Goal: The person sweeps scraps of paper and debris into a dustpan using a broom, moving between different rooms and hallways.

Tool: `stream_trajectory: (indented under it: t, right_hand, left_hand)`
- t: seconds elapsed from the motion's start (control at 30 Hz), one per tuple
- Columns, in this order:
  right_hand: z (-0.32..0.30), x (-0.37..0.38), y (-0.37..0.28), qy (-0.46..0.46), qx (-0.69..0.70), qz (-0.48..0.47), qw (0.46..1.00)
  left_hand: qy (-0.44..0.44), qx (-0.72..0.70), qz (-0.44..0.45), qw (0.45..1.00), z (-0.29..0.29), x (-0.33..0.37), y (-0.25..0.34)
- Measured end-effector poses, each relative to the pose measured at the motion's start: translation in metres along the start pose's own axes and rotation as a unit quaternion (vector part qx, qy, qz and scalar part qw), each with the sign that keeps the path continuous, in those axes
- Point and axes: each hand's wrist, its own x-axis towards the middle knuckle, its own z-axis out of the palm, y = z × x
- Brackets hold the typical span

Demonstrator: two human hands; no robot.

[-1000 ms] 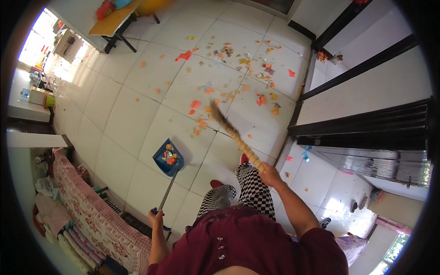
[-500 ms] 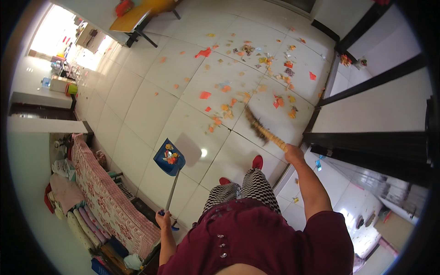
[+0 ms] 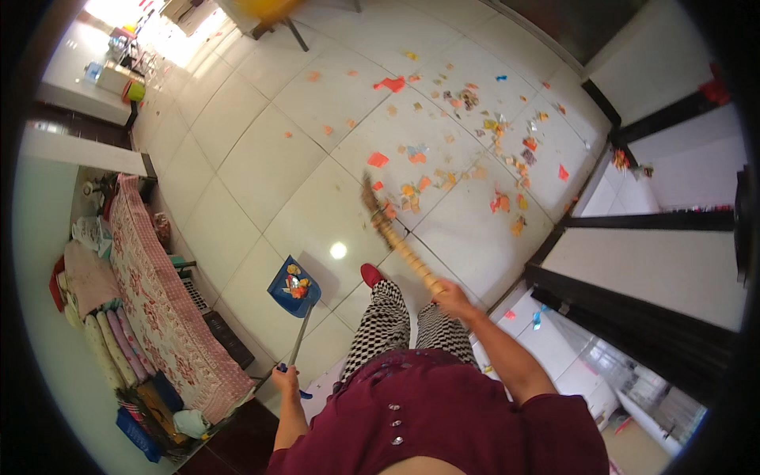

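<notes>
While my right hand [image 3: 451, 298] grips the broom [image 3: 407, 254], bristles [image 3: 370, 198] beside the orange scraps [image 3: 408, 191], and my left hand [image 3: 286, 380] grips the dustpan [image 3: 310, 294] by its handle [image 3: 299, 339], left of the red shoe [image 3: 371, 275], I'd sweep low and short; light scraps likely scatter.

I can't see the top end of the curved straw broom [image 3: 398, 243] with a tan handle, because the right hand [image 3: 453, 299] covers it. From far away, I find its brown bristles [image 3: 369, 195] smeary. The yellow furniture [image 3: 271, 9] with dark legs is cut off. Coloured scraps [image 3: 294, 286] in the blue plastic dustpan [image 3: 279, 287] are too tiny to name.
</notes>
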Motion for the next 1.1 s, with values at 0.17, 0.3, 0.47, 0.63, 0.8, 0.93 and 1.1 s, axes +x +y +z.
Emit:
stream_trajectory:
  t: [0.17, 0.3, 0.47, 0.63, 0.8, 0.93, 1.1]
  right_hand:
    - [0.099, 0.042, -0.098, -0.113, -0.021, 0.241, 0.964]
    - [0.111, 0.110, -0.049, -0.076, -0.161, 0.062, 0.982]
    - [0.004, 0.127, -0.070, 0.048, -0.226, 0.126, 0.965]
    - [-0.041, 0.126, -0.131, 0.155, -0.286, 0.096, 0.941]
    - [-0.013, 0.123, -0.173, 0.200, -0.110, 0.094, 0.969]
    - [0.033, 0.133, -0.214, 0.090, 0.054, 0.146, 0.984]
    - [0.091, 0.198, -0.218, -0.070, 0.009, 0.143, 0.987]
  left_hand:
    - [-0.033, 0.047, -0.022, 0.998, -0.005, 0.017, 0.010]
    - [-0.051, 0.085, -0.019, 0.995, -0.006, 0.040, 0.035]
    - [-0.101, 0.065, -0.066, 0.991, -0.003, 0.072, 0.055]
    - [-0.075, 0.023, -0.044, 0.996, 0.013, 0.100, 0.059]
    - [-0.057, 0.024, -0.026, 0.998, 0.023, 0.116, 0.068]
    - [-0.044, -0.038, -0.042, 0.997, 0.036, 0.123, 0.084]
    - [-0.020, 0.011, -0.051, 0.998, 0.041, 0.122, 0.124]
